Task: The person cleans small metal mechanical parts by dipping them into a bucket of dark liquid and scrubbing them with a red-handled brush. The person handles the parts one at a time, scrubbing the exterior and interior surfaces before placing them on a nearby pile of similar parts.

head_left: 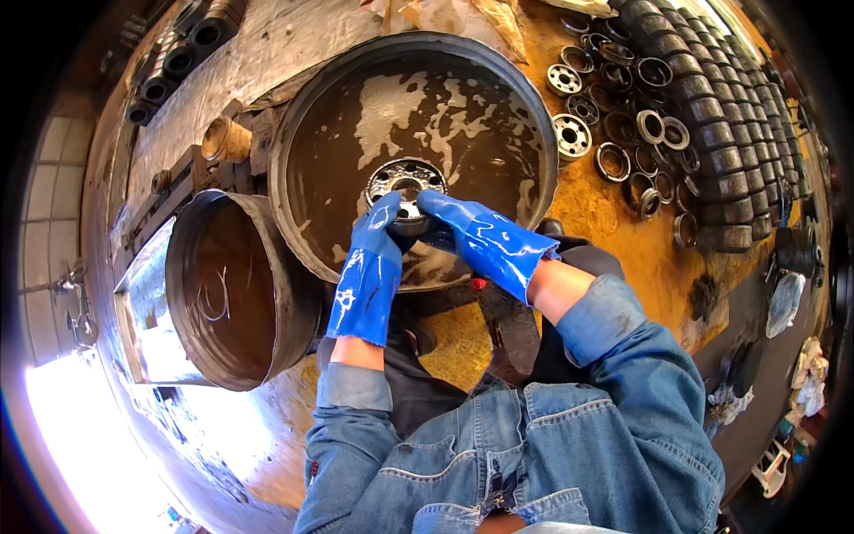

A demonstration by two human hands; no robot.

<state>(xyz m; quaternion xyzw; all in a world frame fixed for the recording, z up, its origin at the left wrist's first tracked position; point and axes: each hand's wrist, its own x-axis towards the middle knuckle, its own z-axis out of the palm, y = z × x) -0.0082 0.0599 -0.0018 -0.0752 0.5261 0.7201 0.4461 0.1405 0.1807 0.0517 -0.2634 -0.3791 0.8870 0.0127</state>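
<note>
Both my hands wear wet, shiny blue rubber gloves. Between them is a round metal wheel hub (429,175) with a ring of holes, dark and glistening. My left hand (381,222) grips its near left edge, and my right hand (442,214) grips the near right edge. The hub is over a wide round metal tub (281,169) of murky brown liquid with patches of foam. Some of my fingers are hidden beneath the hub.
At the left stands a second round drum (289,294) with brown liquid inside. A small tan pot (227,140) sits near the tub. Loose metal rings and wheels (571,136) lie on the right, beside stacked dark cylinders (725,160). More dark cylindrical parts (180,62) are at upper left.
</note>
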